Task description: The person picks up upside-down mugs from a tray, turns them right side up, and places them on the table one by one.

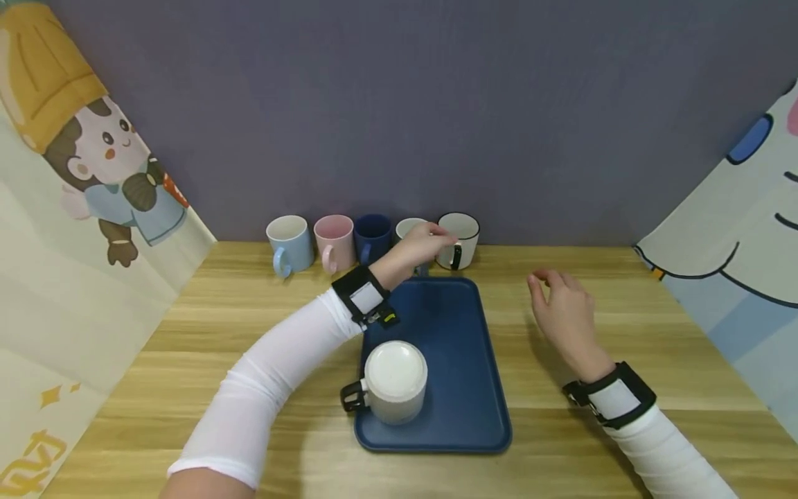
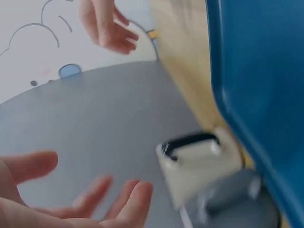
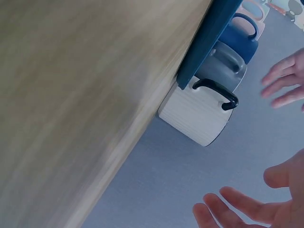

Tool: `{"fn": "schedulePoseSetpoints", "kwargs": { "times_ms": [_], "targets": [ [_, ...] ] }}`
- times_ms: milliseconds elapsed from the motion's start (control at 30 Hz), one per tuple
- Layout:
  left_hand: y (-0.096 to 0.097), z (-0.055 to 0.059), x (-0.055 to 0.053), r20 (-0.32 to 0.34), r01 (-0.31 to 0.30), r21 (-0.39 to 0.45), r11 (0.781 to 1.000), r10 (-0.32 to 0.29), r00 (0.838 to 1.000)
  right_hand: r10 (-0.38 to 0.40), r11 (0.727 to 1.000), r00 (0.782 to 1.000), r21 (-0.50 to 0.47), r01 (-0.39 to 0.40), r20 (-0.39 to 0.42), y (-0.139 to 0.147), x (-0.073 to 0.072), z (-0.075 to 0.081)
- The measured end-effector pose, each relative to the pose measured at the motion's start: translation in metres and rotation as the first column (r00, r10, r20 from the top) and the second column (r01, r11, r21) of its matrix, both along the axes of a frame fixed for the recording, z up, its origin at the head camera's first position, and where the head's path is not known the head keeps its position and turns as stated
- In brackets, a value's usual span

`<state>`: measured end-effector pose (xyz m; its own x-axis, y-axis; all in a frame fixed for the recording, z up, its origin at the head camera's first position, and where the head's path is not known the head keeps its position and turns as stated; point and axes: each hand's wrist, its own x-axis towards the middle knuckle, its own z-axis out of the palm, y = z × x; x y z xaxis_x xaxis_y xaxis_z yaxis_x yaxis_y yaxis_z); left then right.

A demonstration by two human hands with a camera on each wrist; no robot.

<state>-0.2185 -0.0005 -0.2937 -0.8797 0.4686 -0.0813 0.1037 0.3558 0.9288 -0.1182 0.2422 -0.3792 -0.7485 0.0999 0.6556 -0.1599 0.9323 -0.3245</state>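
My left hand (image 1: 424,242) hovers over the back row, in front of a grey mug (image 2: 232,204) and beside a white mug with a black handle and rim (image 1: 470,239). In the left wrist view its thumb and fingers are spread apart, with nothing between them. Over the table at the right, my right hand (image 1: 566,319) hangs in the air, fingers loosely bent and holding nothing. On a blue tray (image 1: 464,360) stands an upside-down white mug (image 1: 397,384), its black handle pointing left over the tray's edge. My left hand partly hides the grey mug.
Left along the same row stand a dark blue mug (image 1: 372,235), a pink mug (image 1: 335,242) and a light blue mug (image 1: 291,244), all upright. A grey panel (image 1: 436,125) rises behind them. Cartoon-printed cloths flank the wooden table (image 1: 262,305).
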Motion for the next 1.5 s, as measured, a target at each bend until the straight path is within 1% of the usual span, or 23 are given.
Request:
{"fn": "schedulePoseSetpoints", "kwargs": {
  "times_ms": [67,133,200,267,367,467,533,700,800,867,1033,1100,1233,1300,1400,1500],
  "targets": [
    [-0.012,0.003,0.005,-0.095,-0.020,-0.015,1.000,0.018,0.995,0.003,1.000,1.000,-0.004,-0.003,0.004,-0.002,-0.002,0.000],
    [-0.023,0.005,0.010,-0.189,-0.037,-0.030,0.999,0.031,0.982,0.010,1.000,1.000,-0.008,-0.009,0.005,-0.004,-0.003,0.000],
    [-0.034,0.006,0.017,-0.257,-0.048,-0.034,0.998,0.038,0.966,0.017,1.000,1.000,-0.008,-0.017,0.001,-0.007,-0.003,0.001],
    [-0.045,0.007,0.022,-0.306,-0.055,-0.044,0.998,0.039,0.951,0.022,1.000,1.000,-0.009,-0.022,-0.002,-0.010,-0.004,0.001],
    [-0.059,0.009,0.031,-0.322,-0.052,-0.047,0.998,0.034,0.946,0.021,1.000,1.000,-0.017,-0.021,0.000,-0.014,-0.004,0.001],
    [-0.072,0.009,0.039,-0.322,-0.070,-0.040,0.997,0.053,0.945,0.018,0.999,1.000,-0.026,-0.018,0.009,-0.017,-0.003,0.000],
    [-0.079,0.009,0.043,-0.333,-0.084,-0.032,0.996,0.068,0.940,0.015,0.999,1.000,-0.031,-0.014,0.014,-0.018,-0.003,-0.001],
    [-0.096,0.003,0.053,-0.385,-0.117,-0.011,0.993,0.103,0.917,0.015,1.000,1.000,-0.024,-0.015,0.006,-0.019,-0.002,-0.005],
    [-0.104,-0.003,0.057,-0.397,-0.121,0.011,0.993,0.115,0.911,0.017,1.000,1.000,-0.026,-0.017,0.003,-0.020,-0.001,-0.006],
    [-0.109,-0.006,0.061,-0.390,-0.115,0.019,0.993,0.113,0.914,0.018,0.999,1.000,-0.028,-0.018,0.004,-0.021,0.000,-0.007],
    [-0.121,-0.013,0.073,-0.355,-0.131,0.008,0.991,0.125,0.927,0.037,0.999,0.999,-0.016,-0.037,-0.004,-0.025,0.000,-0.009],
    [-0.126,-0.017,0.077,-0.341,-0.145,0.005,0.989,0.138,0.930,0.045,0.999,0.999,-0.011,-0.045,-0.011,-0.026,0.000,-0.009],
    [-0.135,-0.025,0.084,-0.324,-0.177,0.000,0.984,0.167,0.931,0.050,0.999,0.999,-0.010,-0.050,-0.020,-0.029,-0.001,-0.009],
    [-0.140,-0.029,0.088,-0.312,-0.182,-0.006,0.983,0.171,0.935,0.053,0.999,0.998,-0.009,-0.053,-0.019,-0.031,-0.002,-0.009],
    [-0.145,-0.034,0.094,-0.290,-0.166,-0.012,0.986,0.155,0.944,0.059,0.998,0.998,-0.007,-0.059,-0.016,-0.034,-0.002,-0.009],
    [-0.150,-0.038,0.100,-0.261,-0.126,-0.015,0.992,0.117,0.958,0.071,0.997,0.997,-0.008,-0.071,-0.006,-0.037,-0.001,-0.009]
  ]
}}
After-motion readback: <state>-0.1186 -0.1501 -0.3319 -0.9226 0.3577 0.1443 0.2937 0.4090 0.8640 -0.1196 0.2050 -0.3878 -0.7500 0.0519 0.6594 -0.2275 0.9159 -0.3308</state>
